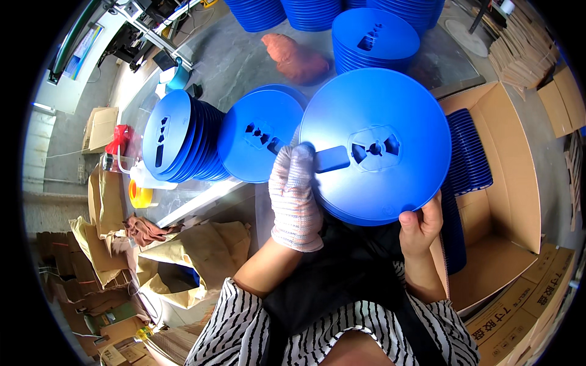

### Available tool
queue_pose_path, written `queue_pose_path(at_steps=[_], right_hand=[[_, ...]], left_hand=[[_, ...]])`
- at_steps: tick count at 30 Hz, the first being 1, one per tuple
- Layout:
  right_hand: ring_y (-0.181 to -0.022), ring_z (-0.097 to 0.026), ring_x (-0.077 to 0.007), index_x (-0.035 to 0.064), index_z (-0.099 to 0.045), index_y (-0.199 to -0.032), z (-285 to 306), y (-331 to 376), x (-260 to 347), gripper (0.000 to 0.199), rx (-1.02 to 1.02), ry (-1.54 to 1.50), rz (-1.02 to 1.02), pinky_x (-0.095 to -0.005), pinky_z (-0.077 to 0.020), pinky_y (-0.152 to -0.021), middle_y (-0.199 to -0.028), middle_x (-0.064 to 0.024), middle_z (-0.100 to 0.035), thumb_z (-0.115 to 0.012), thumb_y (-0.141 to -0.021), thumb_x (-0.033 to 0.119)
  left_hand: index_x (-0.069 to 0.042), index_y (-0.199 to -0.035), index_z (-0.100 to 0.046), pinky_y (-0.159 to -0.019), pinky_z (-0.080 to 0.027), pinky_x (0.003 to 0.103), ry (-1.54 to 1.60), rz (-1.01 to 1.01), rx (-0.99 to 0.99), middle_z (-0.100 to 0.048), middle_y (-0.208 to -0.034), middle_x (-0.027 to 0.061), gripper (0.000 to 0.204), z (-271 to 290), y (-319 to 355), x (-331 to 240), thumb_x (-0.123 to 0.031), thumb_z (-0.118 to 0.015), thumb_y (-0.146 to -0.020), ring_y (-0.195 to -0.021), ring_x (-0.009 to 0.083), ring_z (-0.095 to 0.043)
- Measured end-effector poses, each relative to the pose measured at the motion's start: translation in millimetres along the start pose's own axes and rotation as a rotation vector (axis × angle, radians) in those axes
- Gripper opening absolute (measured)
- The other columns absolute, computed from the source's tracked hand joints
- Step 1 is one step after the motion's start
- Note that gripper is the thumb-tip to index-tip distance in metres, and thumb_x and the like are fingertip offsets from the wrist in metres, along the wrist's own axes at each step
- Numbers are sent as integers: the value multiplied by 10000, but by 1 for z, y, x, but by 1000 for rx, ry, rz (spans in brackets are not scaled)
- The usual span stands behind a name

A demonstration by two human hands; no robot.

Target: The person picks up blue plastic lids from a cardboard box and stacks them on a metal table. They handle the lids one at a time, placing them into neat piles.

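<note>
A round blue plastic reel [375,183], with a slot and cut-outs round its centre hole, is held up in front of me. My left hand [296,195], in a striped knit glove, grips its left edge beside the slot. Bare fingers and thumb of my right hand [421,226] pinch the lower right rim. A second rim shows just under the reel; whether it is a second reel I cannot tell. Left of it on the table, more blue reels [262,134] lean against a tilted row of reels [168,137].
Tall stacks of blue reels [375,36] stand at the table's far side near an orange-red bundle [294,58]. On my right, an open cardboard box [513,165] holds a row of reels [470,149]. A brown paper sack [207,256] and yellow tape roll [140,194] are at left.
</note>
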State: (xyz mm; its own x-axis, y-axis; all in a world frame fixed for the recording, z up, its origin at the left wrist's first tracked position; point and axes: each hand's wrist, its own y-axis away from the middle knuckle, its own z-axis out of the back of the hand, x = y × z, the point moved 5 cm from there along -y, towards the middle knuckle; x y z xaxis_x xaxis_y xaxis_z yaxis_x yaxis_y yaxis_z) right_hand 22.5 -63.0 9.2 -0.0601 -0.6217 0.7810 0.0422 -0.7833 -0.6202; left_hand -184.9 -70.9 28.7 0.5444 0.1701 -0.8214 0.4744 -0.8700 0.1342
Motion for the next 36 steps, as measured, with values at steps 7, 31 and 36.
queue_pose_path(at_steps=[7, 31, 36], right_hand=[[-732, -493, -53, -23, -622, -1108, 1, 1, -3, 499, -43, -79, -68, -147, -357, -555, -1184, -113, -559, -717, -853, 395], [-1048, -551, -278, 16, -594, -1167, -4, -9, 16, 311, 130, 209, 95, -358, -440, -892, -1171, -170, -553, -589, -921, 206], [-1091, -536, -232, -9, -446, -1333, -5, 1, 2, 445, -67, -71, -139, -344, -436, -962, -1233, -166, -530, -551, -904, 47]], left_hand=[[-68, -1073, -605, -845, -502, 312, 174, -39, 55, -650, -959, 55, 296, 10, -2, 8, -337, -603, -949, -915, 161, -616], [-34, -1291, -448, -969, -412, 311, -135, -233, -11, -570, -1151, 88, 343, 13, -3, 1, -159, -493, -975, -1051, 157, -525], [-51, -1306, -470, -994, -417, 384, 71, -205, -48, -577, -1245, 123, 399, 14, -6, -4, -258, -522, -969, -1124, 232, -538]])
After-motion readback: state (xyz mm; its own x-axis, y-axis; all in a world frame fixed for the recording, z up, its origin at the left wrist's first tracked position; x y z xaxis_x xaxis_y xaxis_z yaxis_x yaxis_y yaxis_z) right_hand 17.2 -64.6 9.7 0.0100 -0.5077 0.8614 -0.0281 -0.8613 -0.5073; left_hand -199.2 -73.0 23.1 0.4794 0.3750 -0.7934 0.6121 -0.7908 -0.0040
